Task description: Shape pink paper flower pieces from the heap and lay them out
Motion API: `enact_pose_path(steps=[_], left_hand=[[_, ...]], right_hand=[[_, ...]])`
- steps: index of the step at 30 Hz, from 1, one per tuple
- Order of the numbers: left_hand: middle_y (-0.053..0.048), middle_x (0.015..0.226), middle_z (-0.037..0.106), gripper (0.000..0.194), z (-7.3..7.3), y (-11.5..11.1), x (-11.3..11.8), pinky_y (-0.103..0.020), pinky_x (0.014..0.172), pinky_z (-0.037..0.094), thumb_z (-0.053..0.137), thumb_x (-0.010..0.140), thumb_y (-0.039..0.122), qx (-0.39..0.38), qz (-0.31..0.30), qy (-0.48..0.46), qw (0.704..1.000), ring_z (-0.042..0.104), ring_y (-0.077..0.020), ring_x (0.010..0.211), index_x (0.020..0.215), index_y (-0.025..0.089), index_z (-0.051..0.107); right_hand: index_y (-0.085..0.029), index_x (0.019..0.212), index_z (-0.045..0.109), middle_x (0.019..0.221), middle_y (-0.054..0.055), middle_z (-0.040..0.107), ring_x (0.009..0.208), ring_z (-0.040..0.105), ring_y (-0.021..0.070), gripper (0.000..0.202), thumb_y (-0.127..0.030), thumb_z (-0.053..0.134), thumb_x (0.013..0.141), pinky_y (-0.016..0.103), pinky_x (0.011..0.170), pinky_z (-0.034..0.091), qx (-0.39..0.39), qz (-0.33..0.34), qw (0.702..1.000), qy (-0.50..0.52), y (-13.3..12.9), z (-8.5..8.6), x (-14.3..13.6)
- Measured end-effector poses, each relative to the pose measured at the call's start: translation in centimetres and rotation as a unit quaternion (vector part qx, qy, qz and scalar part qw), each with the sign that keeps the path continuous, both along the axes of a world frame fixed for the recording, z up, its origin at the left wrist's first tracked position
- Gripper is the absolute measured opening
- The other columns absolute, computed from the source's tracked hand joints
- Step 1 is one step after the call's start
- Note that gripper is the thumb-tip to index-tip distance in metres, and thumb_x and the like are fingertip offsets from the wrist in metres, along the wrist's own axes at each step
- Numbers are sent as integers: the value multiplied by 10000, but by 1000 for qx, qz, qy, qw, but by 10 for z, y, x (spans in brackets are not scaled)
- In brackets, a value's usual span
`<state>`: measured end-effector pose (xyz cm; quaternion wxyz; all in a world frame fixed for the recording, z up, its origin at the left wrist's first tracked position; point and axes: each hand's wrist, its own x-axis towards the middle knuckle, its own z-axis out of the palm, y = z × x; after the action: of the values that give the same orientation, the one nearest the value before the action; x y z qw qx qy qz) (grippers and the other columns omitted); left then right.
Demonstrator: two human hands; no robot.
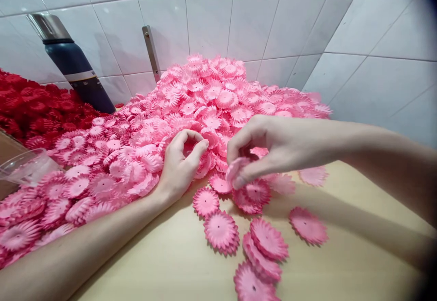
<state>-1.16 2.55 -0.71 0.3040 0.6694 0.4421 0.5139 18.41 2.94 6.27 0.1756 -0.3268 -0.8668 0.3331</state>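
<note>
My right hand (262, 141) pinches a pink scalloped paper flower disc (235, 170) between thumb and fingers, just above the table. Beside it, my left hand (180, 160) rests against the front of a large heap of pink flower discs (211, 94). Its thumb and forefinger are curled together, and whatever lies between their tips cannot be made out. Below the hands, several loose discs with a small centre hole lie on the table, among them one flat disc (221, 230) and an overlapping pair (268, 239).
A dark blue bottle (77, 68) with a steel cap stands behind the heap at left, near a pile of red discs (37, 105). A clear plastic cup (27, 166) lies at the left edge. White tiled walls (211, 18) bound the pale wooden table (164, 264) behind and right.
</note>
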Motion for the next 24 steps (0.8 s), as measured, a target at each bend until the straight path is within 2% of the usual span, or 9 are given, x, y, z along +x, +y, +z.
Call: enact_pose_path(steps=[2, 4, 6, 9, 13, 16, 19, 22, 24], left_hand=[[-19, 836, 598, 76, 0, 0, 0, -284, 793, 445, 581, 841, 239, -1, -2, 1, 1000, 548, -162, 817, 788, 187, 564], [-17, 840, 595, 70, -1, 0, 1, -281, 792, 447, 585, 840, 241, 0, 2, -6, 1000, 548, -159, 816, 800, 189, 563], [-16, 852, 596, 56, -2, 1, 0, -281, 798, 451, 584, 840, 237, 4, 3, -14, 1000, 554, -157, 824, 821, 188, 563], [-18, 878, 601, 37, -2, 1, 0, -283, 816, 460, 580, 840, 218, 12, -4, -25, 1000, 566, -157, 848, 854, 187, 564], [-20, 894, 612, 35, -3, 0, 0, -275, 826, 470, 577, 837, 203, 19, 0, -34, 999, 580, -156, 864, 869, 189, 571], [-24, 905, 626, 49, -3, 0, -1, -275, 833, 480, 576, 835, 218, 16, 1, -37, 999, 593, -160, 874, 875, 190, 578], [-32, 917, 647, 60, -3, 0, -1, -292, 843, 497, 576, 837, 230, 17, 3, -39, 999, 610, -171, 886, 879, 191, 594], [-53, 1002, 689, 97, -1, -2, -2, -328, 922, 497, 565, 855, 213, 30, -7, -25, 999, 635, -194, 975, 908, 191, 643], [-62, 1104, 700, 148, 0, -4, -1, -342, 1002, 470, 566, 864, 197, 48, -20, -9, 999, 629, -203, 1075, 957, 192, 681]], right_hand=[[-209, 767, 732, 676, 10, 655, 591, 559, 140, 158, -366, 738, 751, 281, 491, 394, 43, -49, 998, -5, 6, 2, 1], [-199, 839, 712, 796, 35, 670, 693, 572, 167, 219, -358, 780, 705, 298, 569, 415, 149, -140, 978, 35, 8, 3, 1], [-191, 832, 689, 829, 39, 664, 737, 570, 176, 240, -360, 785, 692, 306, 618, 417, 197, -143, 969, 30, 6, 3, -2], [-198, 784, 662, 770, 15, 648, 674, 560, 149, 216, -387, 746, 723, 281, 568, 393, 131, -22, 989, -59, -6, 2, -10], [-185, 711, 605, 643, -9, 592, 537, 493, 103, 85, -218, 680, 731, 241, 467, 325, 86, 31, 985, -148, -20, -4, -22], [-180, 702, 596, 601, -20, 579, 489, 474, 86, 77, -110, 595, 733, 229, 438, 319, 79, 27, 988, -133, -23, -6, -26], [-176, 709, 611, 636, -14, 610, 536, 525, 96, 112, -67, 593, 698, 228, 473, 374, 70, 14, 994, -88, -20, -2, -23], [-186, 742, 623, 705, -4, 646, 615, 581, 115, 122, -69, 600, 716, 239, 529, 433, 33, -6, 999, 0, -12, 4, -17], [-191, 761, 623, 731, 11, 655, 641, 602, 132, 95, -97, 612, 748, 252, 537, 455, 15, -59, 995, 75, -6, 6, -13]])
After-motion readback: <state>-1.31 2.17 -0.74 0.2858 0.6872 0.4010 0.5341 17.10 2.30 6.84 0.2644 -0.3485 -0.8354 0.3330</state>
